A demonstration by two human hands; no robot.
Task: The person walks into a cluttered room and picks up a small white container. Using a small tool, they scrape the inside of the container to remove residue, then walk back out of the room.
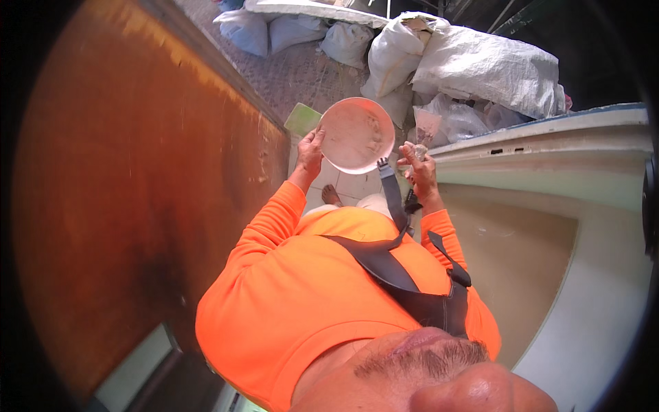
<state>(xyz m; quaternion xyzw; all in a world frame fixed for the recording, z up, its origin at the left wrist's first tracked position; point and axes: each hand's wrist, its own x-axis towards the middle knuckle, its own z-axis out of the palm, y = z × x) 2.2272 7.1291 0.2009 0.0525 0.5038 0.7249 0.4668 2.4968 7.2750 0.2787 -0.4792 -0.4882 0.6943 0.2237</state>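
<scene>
A: Status on the left hand [311,152]?
B: Grip clamped on the left rim of a round, pale pink bowl [341,130]. Thumb over the edge, other fingers mostly hidden.

A: Where's the bowl?
B: Held out in front of the body, above the tiled floor [357,185], open side toward the camera. Dusty inside, darker patches toward its right side.

A: Right hand [423,173]?
B: Just right of the bowl, apart from it. Grip closed on a small greyish lump [419,150], held at the fingertips. Can't tell the material.

A: Anything near the bowl?
B: Black strap [392,196] with a grey buckle [384,165] overlapping the lower right rim in this view. Can't tell if they touch. Flat green piece [301,121] shows past the upper left edge.

A: Surroundings?
B: Big brown panel [158,151] along the left. White sacks [484,69] piled beyond the hands, the large ones to the right. White-walled structure [604,254] on the right with a tan area inside; can't tell if that's liquid or solid.

A: Wearer?
B: Orange long-sleeved top [322,281], black harness across it. One bare foot [331,196] visible below the bowl.
</scene>
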